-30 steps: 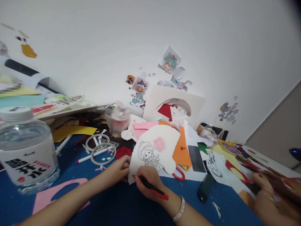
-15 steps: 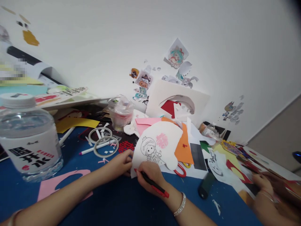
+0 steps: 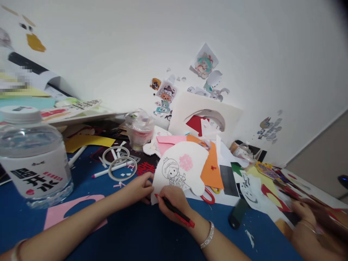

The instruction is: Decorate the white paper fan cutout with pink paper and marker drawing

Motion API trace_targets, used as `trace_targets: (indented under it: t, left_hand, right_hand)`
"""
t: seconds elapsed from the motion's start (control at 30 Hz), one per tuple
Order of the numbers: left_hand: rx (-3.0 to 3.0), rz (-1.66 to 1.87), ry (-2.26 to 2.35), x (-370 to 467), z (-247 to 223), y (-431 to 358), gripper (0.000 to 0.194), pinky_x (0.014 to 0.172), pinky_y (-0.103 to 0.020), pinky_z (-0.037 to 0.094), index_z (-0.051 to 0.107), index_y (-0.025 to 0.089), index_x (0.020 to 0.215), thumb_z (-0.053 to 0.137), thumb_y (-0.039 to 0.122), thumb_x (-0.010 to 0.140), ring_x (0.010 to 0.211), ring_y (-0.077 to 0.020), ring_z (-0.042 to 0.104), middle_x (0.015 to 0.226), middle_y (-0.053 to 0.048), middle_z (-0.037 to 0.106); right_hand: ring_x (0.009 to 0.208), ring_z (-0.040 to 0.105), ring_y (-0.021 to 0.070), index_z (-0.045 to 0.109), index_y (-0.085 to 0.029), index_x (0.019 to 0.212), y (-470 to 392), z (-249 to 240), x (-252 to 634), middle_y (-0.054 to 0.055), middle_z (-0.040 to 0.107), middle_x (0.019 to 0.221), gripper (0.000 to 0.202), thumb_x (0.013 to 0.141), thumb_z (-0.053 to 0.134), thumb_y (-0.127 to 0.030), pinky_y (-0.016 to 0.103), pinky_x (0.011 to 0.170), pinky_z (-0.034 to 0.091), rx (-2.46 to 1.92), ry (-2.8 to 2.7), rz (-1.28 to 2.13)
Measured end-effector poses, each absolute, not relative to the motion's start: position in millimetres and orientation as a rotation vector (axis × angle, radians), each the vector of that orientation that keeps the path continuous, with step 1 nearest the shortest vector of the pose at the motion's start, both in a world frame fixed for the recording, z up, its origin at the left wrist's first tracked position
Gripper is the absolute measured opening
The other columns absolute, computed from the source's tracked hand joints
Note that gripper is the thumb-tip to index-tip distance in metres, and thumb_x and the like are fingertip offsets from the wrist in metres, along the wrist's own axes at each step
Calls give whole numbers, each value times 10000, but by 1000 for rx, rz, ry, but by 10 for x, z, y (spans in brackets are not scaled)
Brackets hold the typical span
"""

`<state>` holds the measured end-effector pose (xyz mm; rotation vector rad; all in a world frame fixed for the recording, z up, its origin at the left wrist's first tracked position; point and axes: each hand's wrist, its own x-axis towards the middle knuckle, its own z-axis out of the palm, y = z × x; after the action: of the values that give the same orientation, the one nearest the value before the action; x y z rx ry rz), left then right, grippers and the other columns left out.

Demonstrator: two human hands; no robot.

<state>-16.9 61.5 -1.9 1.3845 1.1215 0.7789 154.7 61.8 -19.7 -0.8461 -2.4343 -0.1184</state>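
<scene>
One black-and-red pen (image 3: 179,214), gripped in your right hand (image 3: 173,200), meets the illustrated paper (image 3: 181,163); your left hand (image 3: 140,189) borders it, grip indeterminable.

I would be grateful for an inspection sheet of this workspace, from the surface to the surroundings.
Surface: blue tabletop, with white scraps at the right.
Things in hand: black-and-red pen, its tip at the lower left of a white paper cut-out bearing a line-drawn figure.
Clutter: water bottle, two overlapping tape rings, yellow paper strip, pink paper with a cut-out, red handle loop.
Hands: right grips the pen; left at the cut-out's left edge, grip partly hidden.
Cables: nothing seen.
Surroundings: white wall with stickers; another person's hand at right, blurred.
</scene>
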Motion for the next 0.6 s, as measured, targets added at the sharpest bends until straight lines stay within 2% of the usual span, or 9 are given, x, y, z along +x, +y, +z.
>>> trace_targets:
  t: [0.4,0.6]
  left_hand:
    - [1385,780,1115,-156,9,593,281,525,-284,505,404,208,831,530,291,594,591,-176,630,583,68,595]
    - [1271,746,1024,-175,20,555,318,561,-293,530,408,195,850,536,260,567,575,-157,639,594,59,619]
  right_hand:
    - [493,494,115,505,-189,614,611,-146,1544,-2,557,541,216,799,396,-208,230,492,344,-790,-2299,-109]
    - [585,524,118,536,-182,700,645,152,1920,-1,564,637,162,830,447,-218,226,556,400,-913,-1727,19]
